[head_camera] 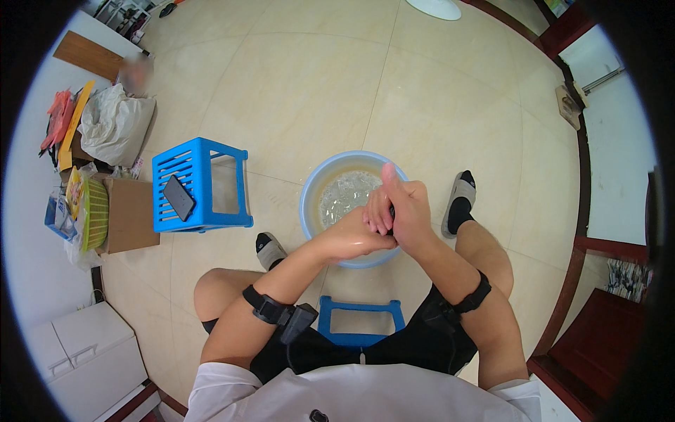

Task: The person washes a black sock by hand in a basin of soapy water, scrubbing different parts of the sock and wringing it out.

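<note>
A light blue plastic basin (306,198) stands on the tiled floor between my feet. Cloudy water (337,195) with bubbles and glints of light fills its lower part. Above its near right side, my left hand (358,235) and my right hand (403,205) are pressed together, wet and shiny. A small dark thing (391,217) shows between them, mostly covered by fingers, so I cannot tell what it is. My right thumb points up and away from me.
Left of the basin, a blue plastic stool (224,219) carries a dark smartphone (179,198). Beyond it are a cardboard box (129,216), a yellow-green basket (96,213) and a white sack (113,124). Another blue stool (361,340) is under me. A white cabinet (95,353) stands lower left.
</note>
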Available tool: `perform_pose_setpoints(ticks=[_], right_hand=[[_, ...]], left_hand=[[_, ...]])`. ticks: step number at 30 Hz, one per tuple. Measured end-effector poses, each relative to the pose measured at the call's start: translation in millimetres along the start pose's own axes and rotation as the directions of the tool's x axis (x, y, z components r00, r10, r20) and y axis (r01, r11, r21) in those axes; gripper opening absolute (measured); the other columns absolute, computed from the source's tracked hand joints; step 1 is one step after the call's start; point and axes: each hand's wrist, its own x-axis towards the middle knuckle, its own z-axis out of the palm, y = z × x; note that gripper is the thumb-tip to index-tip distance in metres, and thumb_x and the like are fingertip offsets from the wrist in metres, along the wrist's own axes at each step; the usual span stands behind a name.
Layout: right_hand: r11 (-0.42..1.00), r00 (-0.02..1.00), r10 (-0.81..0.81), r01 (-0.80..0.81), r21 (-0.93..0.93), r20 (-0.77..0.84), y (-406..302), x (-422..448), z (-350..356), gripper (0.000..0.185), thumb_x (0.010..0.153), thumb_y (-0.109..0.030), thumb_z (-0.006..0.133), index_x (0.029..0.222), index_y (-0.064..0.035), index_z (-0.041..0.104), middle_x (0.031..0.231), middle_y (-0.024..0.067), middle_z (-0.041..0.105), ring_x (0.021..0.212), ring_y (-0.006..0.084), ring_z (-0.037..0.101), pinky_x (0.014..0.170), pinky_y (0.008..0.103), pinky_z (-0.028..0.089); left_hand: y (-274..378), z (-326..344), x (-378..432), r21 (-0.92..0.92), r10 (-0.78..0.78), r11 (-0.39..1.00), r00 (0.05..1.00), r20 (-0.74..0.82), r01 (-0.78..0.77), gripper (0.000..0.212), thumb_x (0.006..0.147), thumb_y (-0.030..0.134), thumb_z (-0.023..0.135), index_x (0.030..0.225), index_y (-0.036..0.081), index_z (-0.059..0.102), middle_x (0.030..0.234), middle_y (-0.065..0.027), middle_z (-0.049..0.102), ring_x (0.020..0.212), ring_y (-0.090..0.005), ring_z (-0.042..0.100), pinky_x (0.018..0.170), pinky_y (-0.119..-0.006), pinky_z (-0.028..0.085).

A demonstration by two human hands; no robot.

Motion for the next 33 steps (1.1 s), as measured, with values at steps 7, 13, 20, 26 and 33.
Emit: perform_pose_setpoints(ticks=[7, 13, 20, 26, 33], right_hand=[[0.992, 0.952, 0.095, -0.116, -0.056, -0.291, -3.7, 8.2, 2.2, 0.057, 0.087, -0.032, 0.034, 0.035, -0.0081, 0.03, 0.032, 0.0045, 0.031, 0.029, 0.0139, 0.033, 0.038, 0.0263, 0.034], [0.987, 0.941, 0.131, -0.154, -0.05, -0.313, -3.6, 11.0, -0.2, 0.054, 0.086, -0.03, 0.034, 0.039, -0.0054, 0.033, 0.034, 0.0043, 0.034, 0.029, 0.0129, 0.035, 0.034, 0.0255, 0.033], [0.984, 0.93, 0.151, -0.175, -0.041, -0.335, -0.6, 13.5, -2.5, 0.052, 0.086, -0.029, 0.035, 0.039, -0.0049, 0.034, 0.034, 0.0044, 0.034, 0.028, 0.0131, 0.034, 0.034, 0.0262, 0.033], [0.983, 0.925, 0.147, -0.174, -0.048, -0.351, 3.4, 16.1, -2.2, 0.05, 0.085, -0.029, 0.037, 0.041, -0.0042, 0.035, 0.035, 0.0042, 0.035, 0.029, 0.0129, 0.035, 0.034, 0.0263, 0.033], [0.98, 0.916, 0.129, -0.176, -0.091, -0.381, 16.1, 19.3, -1.5, 0.051, 0.085, -0.031, 0.039, 0.042, -0.0037, 0.037, 0.036, 0.0033, 0.035, 0.03, 0.0127, 0.037, 0.033, 0.0262, 0.031]], left_hand=[[6.5, 12.0, 0.3, 0.409, 0.127, 0.912, 0.964, -0.232, -0.021, 0.031, 0.064, 0.023, 0.063, 0.084, 0.002, 0.055, 0.08, -0.0121, 0.058, 0.075, -0.0244, 0.055, 0.068, -0.031, 0.042], [6.0, 18.4, 2.4, 0.504, 0.111, 0.861, 0.94, -0.324, 0.072, 0.031, 0.064, 0.026, 0.062, 0.082, 0.002, 0.056, 0.079, -0.0176, 0.058, 0.077, -0.0323, 0.055, 0.067, -0.035, 0.044], [-8.0, 19.7, 9.8, 0.583, 0.241, 0.812, 0.888, -0.392, 0.037, 0.027, 0.066, 0.022, 0.061, 0.078, -0.001, 0.056, 0.074, -0.0205, 0.057, 0.074, -0.0355, 0.055, 0.062, -0.036, 0.044], [-8.1, 20.0, 8.8, 0.633, 0.269, 0.771, 0.868, -0.418, 0.066, 0.023, 0.066, 0.018, 0.06, 0.076, -0.003, 0.056, 0.072, -0.022, 0.056, 0.072, -0.0362, 0.055, 0.061, -0.036, 0.045], [-27.5, 12.3, 17.0, 0.65, 0.318, 0.76, 0.866, -0.385, 0.01, 0.019, 0.067, 0.014, 0.058, 0.076, -0.003, 0.056, 0.072, -0.0217, 0.057, 0.072, -0.0359, 0.055, 0.061, -0.036, 0.045]])
